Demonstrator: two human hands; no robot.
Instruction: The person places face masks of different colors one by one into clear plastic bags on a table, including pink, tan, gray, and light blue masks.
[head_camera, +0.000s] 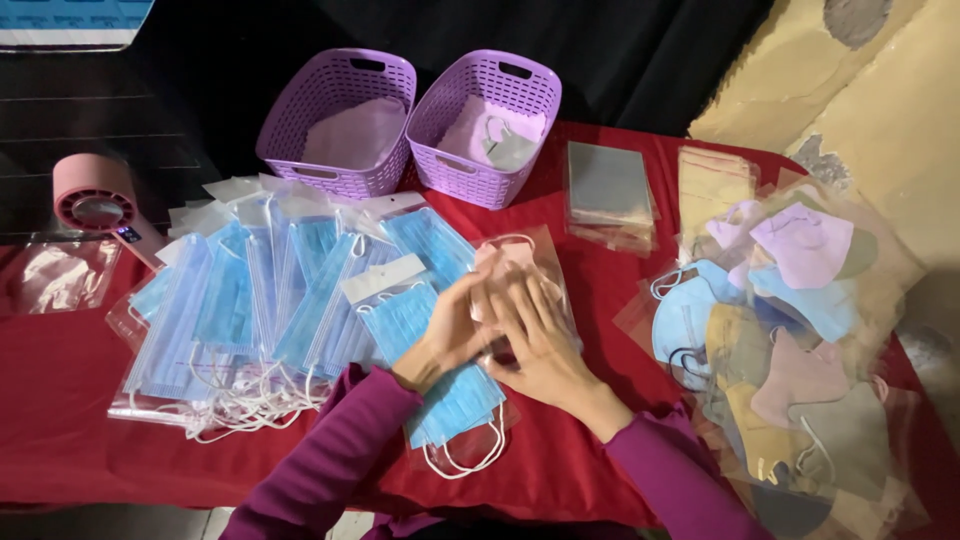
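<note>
Purple sleeves (340, 450) come up from the near edge and end in two bare hands that meet over a clear bag (530, 290) holding a pink mask (510, 262). Left hand (455, 330) lies flat with fingers spread, its fingertips pressing the bag's left side. Right hand (540, 340) lies beside it, fingers stretched forward and flat on the bag; the two hands overlap at the thumbs. Neither hand closes around anything; both press down, open.

Under the left wrist, just nearer than the bag, sits a bagged blue mask (440, 390) with white ear loops trailing toward the near edge. Everything rests on a red cloth (580, 460).

Left of the left hand spreads a fan of bagged blue masks (250, 310), overlapping one another, loops tangled at their near ends. Farther left lie an empty clear bag (62, 275) and a small pink fan (95, 200).

Right of the right hand, well apart, is a heap of bagged shaped masks (790, 330) in lilac, blue, yellow, pink and grey.

Beyond the hands lies a stack of clear bags (608, 195), with a second, yellowish stack (712, 185) just to its right. Farthest off, two lilac baskets stand side by side, touching: the left basket (338, 125) holds a pale bagged item, the right basket (485, 125) holds a bagged grey mask.
</note>
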